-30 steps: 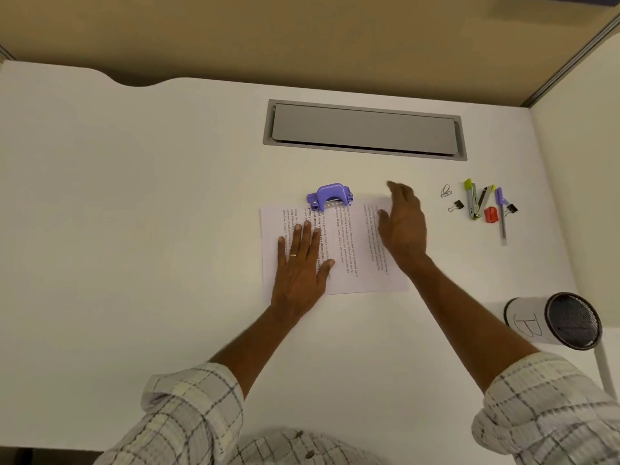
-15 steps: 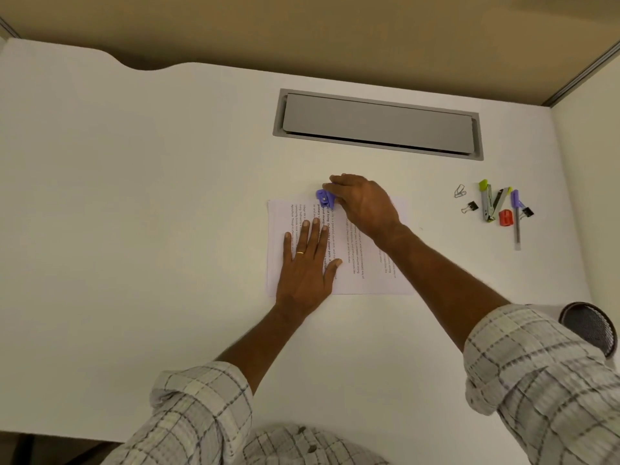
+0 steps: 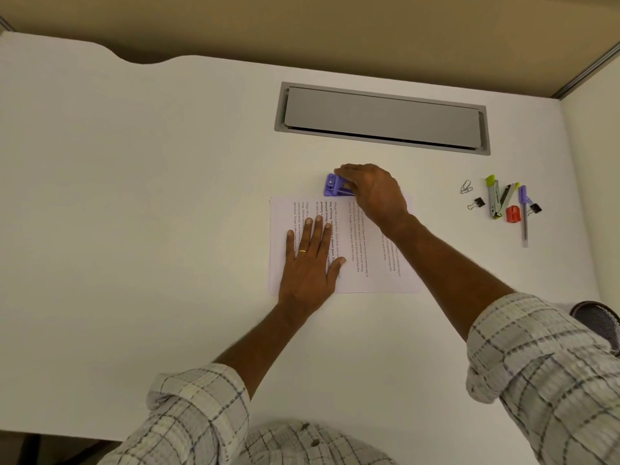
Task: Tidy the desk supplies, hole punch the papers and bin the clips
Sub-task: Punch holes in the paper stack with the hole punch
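Printed papers (image 3: pixel 372 260) lie in the middle of the white desk (image 3: pixel 134 196). My left hand (image 3: pixel 310 263) rests flat on their left half, fingers straight. A purple hole punch (image 3: pixel 332 185) sits at the papers' far edge. My right hand (image 3: pixel 372 193) covers most of it, fingers curled over its top. To the right lie a silver paper clip (image 3: pixel 466 187) and two black binder clips (image 3: pixel 476 203) (image 3: pixel 535 208).
A green-tipped stapler (image 3: pixel 494 199), a red sharpener (image 3: pixel 513 214) and a purple pen (image 3: pixel 524 216) lie beside the clips. A dark mesh bin (image 3: pixel 600 320) shows at the right edge. A grey cable hatch (image 3: pixel 382 117) is set into the desk behind.
My right hand moved left from the papers' right part onto the hole punch and took hold of it. The left hand stayed flat on the papers.
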A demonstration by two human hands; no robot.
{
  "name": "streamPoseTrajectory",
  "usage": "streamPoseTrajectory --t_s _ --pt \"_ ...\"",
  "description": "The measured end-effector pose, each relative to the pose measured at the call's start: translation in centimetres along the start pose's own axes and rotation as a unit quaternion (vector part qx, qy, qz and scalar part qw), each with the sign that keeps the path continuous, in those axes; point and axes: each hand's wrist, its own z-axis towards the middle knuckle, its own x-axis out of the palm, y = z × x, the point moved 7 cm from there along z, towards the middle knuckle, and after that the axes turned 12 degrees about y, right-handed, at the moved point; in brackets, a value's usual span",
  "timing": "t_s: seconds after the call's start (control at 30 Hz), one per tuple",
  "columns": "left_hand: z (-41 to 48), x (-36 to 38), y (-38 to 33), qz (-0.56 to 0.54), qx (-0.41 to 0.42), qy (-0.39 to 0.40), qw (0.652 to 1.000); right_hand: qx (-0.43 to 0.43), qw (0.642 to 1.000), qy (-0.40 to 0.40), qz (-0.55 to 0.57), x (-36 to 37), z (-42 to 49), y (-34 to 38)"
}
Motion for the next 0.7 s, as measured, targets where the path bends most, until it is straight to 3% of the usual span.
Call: streamPoseTrajectory --t_s 0.2,0.3,0.37,0.43,0.53,0.7 --pt "-0.3 -0.6 -0.1 -0.016 0.004 0.006 1.000 0.000 1.000 0.012 0.012 0.3 -0.5 -0.3" --pt "-0.6 -1.3 0.1 -0.069 0.017 -0.013 0.997 0.020 0.993 -0.089 0.075 -0.6 -2.1 -0.7" --pt "-0.9 -2.4 0.7 -0.106 0.031 -0.055 0.992 0.090 0.965 -0.183 0.165 -0.9 -4.6 -2.5" --pt "-1.2 -3.0 1.8 -0.089 0.034 -0.087 0.992 0.181 0.929 -0.225 0.232 0.1 -7.6 -4.9" --pt "-1.5 -2.3 3.3 -0.034 0.031 -0.073 0.996 0.298 0.905 -0.168 0.251 2.6 -10.5 -7.7" --pt "-1.7 -1.5 3.7 -0.007 0.035 -0.064 0.997 0.337 0.881 -0.098 0.318 3.0 -10.7 -9.2"
